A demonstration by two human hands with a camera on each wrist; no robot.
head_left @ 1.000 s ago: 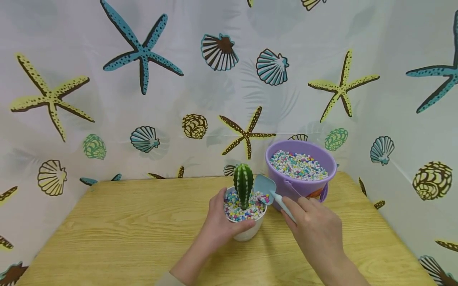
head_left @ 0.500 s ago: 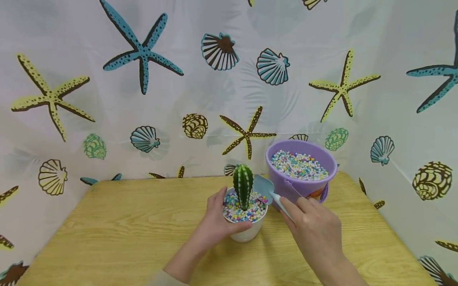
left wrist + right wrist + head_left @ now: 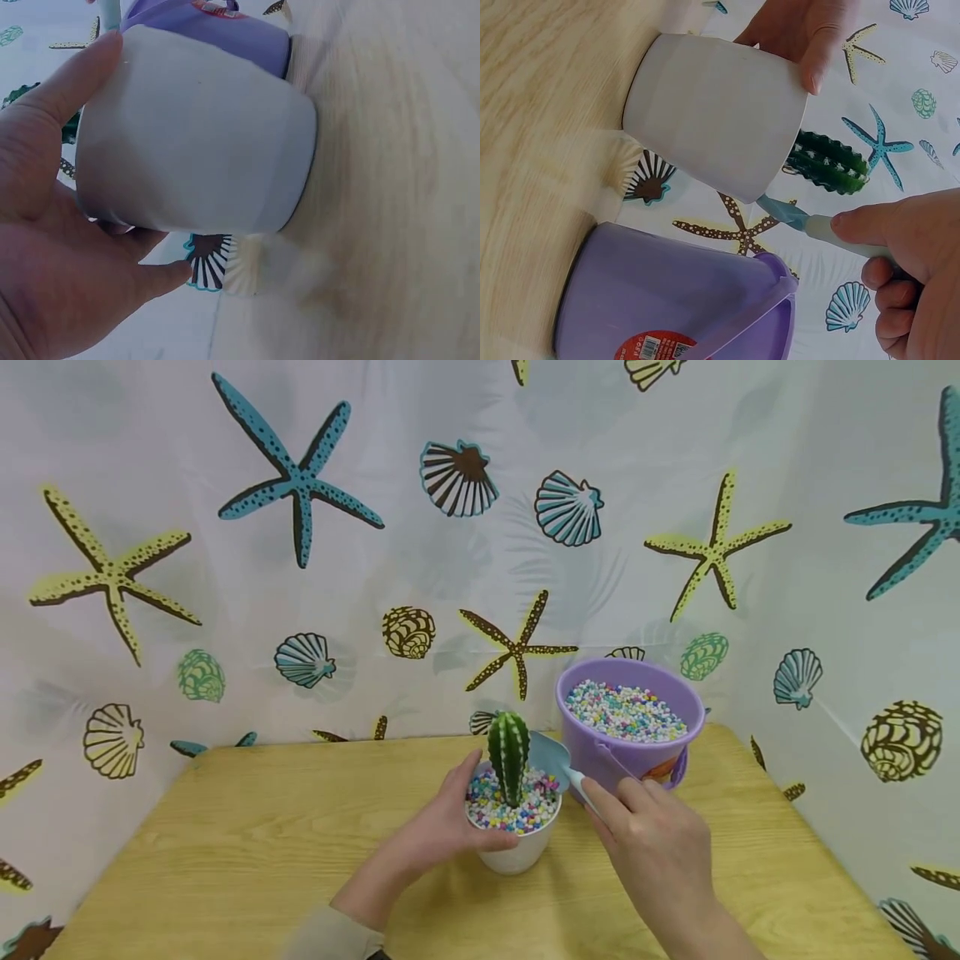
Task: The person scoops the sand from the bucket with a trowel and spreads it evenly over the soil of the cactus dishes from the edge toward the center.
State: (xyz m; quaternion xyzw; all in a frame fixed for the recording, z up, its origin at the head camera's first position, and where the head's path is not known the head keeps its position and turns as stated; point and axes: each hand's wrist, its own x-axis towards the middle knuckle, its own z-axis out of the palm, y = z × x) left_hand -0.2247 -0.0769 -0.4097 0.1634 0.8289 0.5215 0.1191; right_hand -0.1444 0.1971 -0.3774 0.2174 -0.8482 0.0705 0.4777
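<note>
A white pot (image 3: 517,850) stands on the wooden table (image 3: 247,843), filled with coloured pebbles (image 3: 498,806) around an upright green cactus (image 3: 508,755). My left hand (image 3: 438,827) grips the pot's left side, thumb at the rim; the pot (image 3: 195,135) shows in the left wrist view with my left hand (image 3: 52,225) curled round it. My right hand (image 3: 652,843) holds a small light-blue scoop (image 3: 557,760), its blade resting at the pot's right rim beside the cactus. In the right wrist view the scoop (image 3: 795,217) meets the cactus (image 3: 829,161) above the pot (image 3: 712,116).
A purple bucket (image 3: 637,756) full of pale coloured pebbles (image 3: 626,710) stands just behind and to the right of the pot, its side (image 3: 667,300) close to it. A curtain with starfish and shells (image 3: 300,485) closes off the back and sides of the table.
The pot, with my left hand round it, has slid slightly left and toward the back. My right hand and the scoop followed, staying at the pot's right rim.
</note>
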